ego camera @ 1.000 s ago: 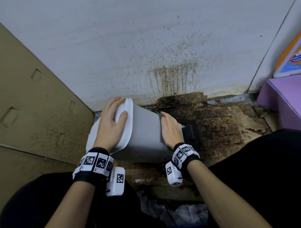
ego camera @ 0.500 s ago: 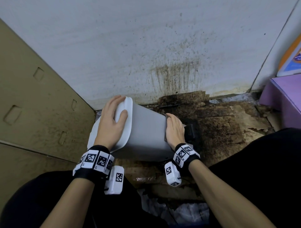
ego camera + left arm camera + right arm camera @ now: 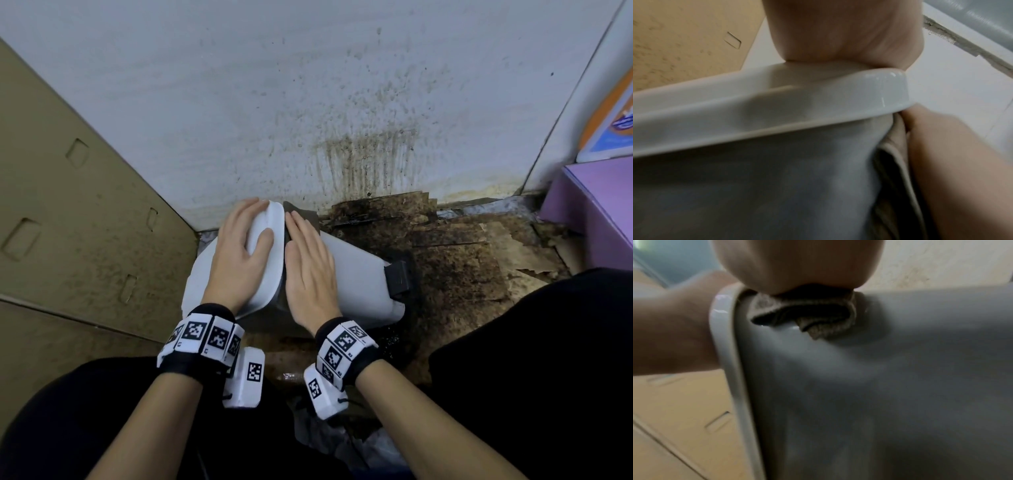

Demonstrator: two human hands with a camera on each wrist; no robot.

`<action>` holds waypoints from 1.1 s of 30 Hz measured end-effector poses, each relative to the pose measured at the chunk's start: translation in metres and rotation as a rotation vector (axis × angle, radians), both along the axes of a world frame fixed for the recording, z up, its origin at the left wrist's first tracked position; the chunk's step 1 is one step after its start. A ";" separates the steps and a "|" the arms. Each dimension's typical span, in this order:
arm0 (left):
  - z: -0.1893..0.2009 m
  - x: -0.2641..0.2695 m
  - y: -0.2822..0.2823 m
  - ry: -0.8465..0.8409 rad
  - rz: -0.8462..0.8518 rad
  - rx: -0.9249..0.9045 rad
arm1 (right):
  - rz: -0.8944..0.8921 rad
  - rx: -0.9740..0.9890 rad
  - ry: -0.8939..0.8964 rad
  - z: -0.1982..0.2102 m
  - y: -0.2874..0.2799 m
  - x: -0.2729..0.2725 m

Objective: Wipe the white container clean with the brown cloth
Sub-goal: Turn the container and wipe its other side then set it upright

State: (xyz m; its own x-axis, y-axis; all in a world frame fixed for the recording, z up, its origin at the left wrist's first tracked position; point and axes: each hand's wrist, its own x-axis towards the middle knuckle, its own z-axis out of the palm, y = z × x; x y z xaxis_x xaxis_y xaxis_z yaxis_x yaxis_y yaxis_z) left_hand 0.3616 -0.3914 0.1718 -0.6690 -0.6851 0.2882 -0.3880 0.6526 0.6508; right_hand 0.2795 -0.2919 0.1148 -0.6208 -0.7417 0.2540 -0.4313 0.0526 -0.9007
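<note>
The white container (image 3: 356,274) lies tipped on its side on the floor, its rimmed top (image 3: 270,270) pointing left. My left hand (image 3: 236,260) grips that top, fingers draped over the far edge and thumb on its face. My right hand (image 3: 308,270) lies flat on the container's side just right of the rim and presses the brown cloth (image 3: 301,210), which peeks out past the fingertips. In the right wrist view the cloth (image 3: 807,316) is bunched under my palm against the grey-white wall (image 3: 879,386). In the left wrist view a cloth edge (image 3: 898,146) shows beside the rim (image 3: 777,100).
A stained white wall (image 3: 342,102) stands right behind the container. Dirty, soaked cardboard (image 3: 462,267) covers the floor to the right. A tan cardboard box (image 3: 68,222) closes the left side, a purple box (image 3: 596,212) the right. A black part (image 3: 397,281) sticks out at the container's base.
My right hand has slid the cloth left along the container's side, from near the base up to the rim. The left hand keeps its hold on the top.
</note>
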 end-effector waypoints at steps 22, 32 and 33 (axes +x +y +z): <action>0.001 -0.006 0.001 0.009 -0.003 0.035 | -0.255 0.203 -0.201 -0.109 0.066 -0.054; 0.001 -0.012 0.007 -0.016 -0.008 0.024 | -0.227 0.077 -0.321 -0.044 0.035 -0.018; 0.001 -0.014 0.008 -0.014 -0.009 0.027 | -0.210 0.039 -0.326 -0.032 0.031 -0.011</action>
